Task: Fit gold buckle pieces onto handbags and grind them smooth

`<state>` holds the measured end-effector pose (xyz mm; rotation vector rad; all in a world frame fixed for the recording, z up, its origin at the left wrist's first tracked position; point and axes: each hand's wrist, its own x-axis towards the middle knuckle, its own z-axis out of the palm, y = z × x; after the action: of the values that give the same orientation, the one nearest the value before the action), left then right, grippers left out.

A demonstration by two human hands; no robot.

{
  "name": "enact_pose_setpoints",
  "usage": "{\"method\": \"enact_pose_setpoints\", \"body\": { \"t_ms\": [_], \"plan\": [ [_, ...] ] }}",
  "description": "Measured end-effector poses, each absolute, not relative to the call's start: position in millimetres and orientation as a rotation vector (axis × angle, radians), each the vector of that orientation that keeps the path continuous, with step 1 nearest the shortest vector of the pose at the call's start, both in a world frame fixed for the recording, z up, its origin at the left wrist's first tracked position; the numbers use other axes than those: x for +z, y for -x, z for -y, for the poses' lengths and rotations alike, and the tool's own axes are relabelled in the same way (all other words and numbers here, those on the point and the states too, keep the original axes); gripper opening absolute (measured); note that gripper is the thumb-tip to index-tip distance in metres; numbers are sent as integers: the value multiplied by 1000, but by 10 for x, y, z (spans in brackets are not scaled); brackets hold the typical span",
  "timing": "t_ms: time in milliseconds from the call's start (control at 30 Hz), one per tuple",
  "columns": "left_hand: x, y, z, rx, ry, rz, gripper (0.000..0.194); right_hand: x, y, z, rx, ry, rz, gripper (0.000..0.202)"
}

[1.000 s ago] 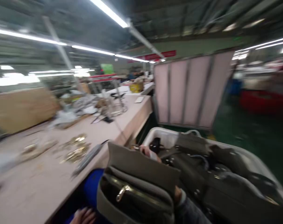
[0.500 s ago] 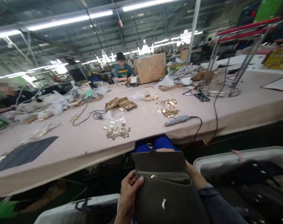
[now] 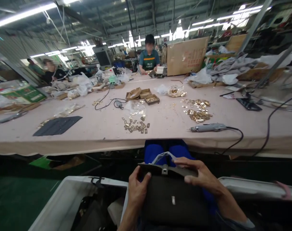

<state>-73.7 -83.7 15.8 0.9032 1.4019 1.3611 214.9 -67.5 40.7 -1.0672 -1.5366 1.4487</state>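
Observation:
A dark olive bag [image 3: 170,202] rests on my lap below the table edge, with a small metal clasp piece on its front. Its flap [image 3: 157,169] is partly raised and carries a metal buckle [image 3: 164,170] at the middle of its edge. My left hand [image 3: 138,189] pinches the flap's left corner between thumb and fingers. On the right side, my right hand [image 3: 201,176] grips the flap edge, thumb in front and fingers behind. A pale strip [image 3: 163,154] arches above the flap.
The table [image 3: 107,130] bears metal plates [image 3: 136,125], gold-coloured pieces [image 3: 200,112], a corded screwdriver [image 3: 209,127] and a dark sheet [image 3: 57,125]. White bins [image 3: 64,195] flank me. A person [image 3: 149,57] sits across the table.
The view has turned left and levelled. The flap has come down over the zipped pocket, and my right hand has moved from behind the bag to the flap's right edge.

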Motion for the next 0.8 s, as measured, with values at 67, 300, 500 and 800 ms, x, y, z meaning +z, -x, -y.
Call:
{"method": "enact_pose_setpoints", "body": {
  "t_ms": [67,300,500,800],
  "plan": [
    [255,729,817,1496,-1114,-1594,38,363,-2146,632,1364,1144,1609,58],
    [573,636,677,1210,-988,-1451,37,239,-1947,306,1385,1241,1689,46],
    [125,488,442,1214,-583,-1139,53,150,-1709,-87,1419,1203,1824,42],
    [180,458,311,1455,-499,-1238,49,571,-1149,-1232,794,1184,1846,23]
  ]
}}
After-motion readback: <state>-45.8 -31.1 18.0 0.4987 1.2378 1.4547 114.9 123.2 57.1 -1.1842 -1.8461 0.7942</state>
